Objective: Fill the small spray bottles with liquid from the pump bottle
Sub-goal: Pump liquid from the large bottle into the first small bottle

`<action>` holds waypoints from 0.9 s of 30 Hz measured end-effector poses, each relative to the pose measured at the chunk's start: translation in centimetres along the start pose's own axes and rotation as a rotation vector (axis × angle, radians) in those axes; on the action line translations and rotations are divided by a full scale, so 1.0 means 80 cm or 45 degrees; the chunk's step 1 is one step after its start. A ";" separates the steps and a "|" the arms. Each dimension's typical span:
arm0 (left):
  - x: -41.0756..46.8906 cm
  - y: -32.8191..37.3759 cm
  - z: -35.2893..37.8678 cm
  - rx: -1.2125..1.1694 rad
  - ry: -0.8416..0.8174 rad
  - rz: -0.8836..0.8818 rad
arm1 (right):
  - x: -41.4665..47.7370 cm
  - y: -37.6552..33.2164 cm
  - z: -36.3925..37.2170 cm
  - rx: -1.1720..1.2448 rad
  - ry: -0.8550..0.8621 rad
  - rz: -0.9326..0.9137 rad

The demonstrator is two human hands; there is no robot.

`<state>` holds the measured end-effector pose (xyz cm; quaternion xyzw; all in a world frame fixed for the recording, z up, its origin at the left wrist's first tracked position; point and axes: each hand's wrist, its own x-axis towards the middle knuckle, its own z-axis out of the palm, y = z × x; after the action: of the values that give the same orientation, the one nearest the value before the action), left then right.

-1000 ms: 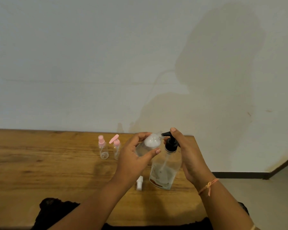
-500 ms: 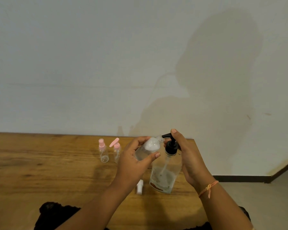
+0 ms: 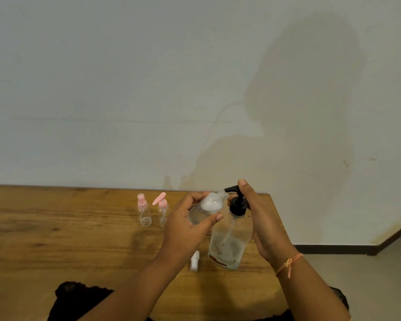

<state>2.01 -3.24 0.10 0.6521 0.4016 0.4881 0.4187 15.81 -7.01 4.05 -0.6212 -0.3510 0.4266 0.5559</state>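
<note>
A clear pump bottle (image 3: pixel 227 246) with a black pump head (image 3: pixel 237 203) stands on the wooden table (image 3: pixel 67 239), a little liquid at its bottom. My right hand (image 3: pixel 262 225) wraps its far side, and the forefinger presses on top of the pump. My left hand (image 3: pixel 185 228) grips a small clear bottle (image 3: pixel 206 208), tilted so that its open neck meets the black spout; white foam shows inside it. A small white sprayer cap (image 3: pixel 195 264) lies on the table beneath my left wrist.
Two small clear bottles stand to the left: one with a pink spray top (image 3: pixel 144 212), one with a pink pump top (image 3: pixel 162 210). The table's right edge runs just past the pump bottle, with floor beyond. A plain wall stands behind. Dark cloth (image 3: pixel 79 300) lies at the near edge.
The black pump head has risen slightly under my right forefinger. Both hands keep their hold and place; the view has shifted a little.
</note>
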 end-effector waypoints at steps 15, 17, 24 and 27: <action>0.000 -0.001 0.002 -0.009 0.022 0.023 | -0.002 -0.002 0.001 0.034 0.011 0.036; 0.000 -0.001 0.002 -0.008 0.029 0.025 | -0.001 0.000 0.001 0.037 0.000 0.044; 0.001 -0.002 0.000 0.027 0.040 0.057 | 0.001 -0.001 -0.001 0.016 -0.002 0.068; 0.000 -0.002 0.000 0.010 0.043 0.049 | -0.001 -0.002 0.001 0.022 0.006 0.062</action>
<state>1.99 -3.18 -0.04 0.6528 0.3980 0.5055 0.3999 15.73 -7.04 4.25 -0.6257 -0.3310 0.4415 0.5514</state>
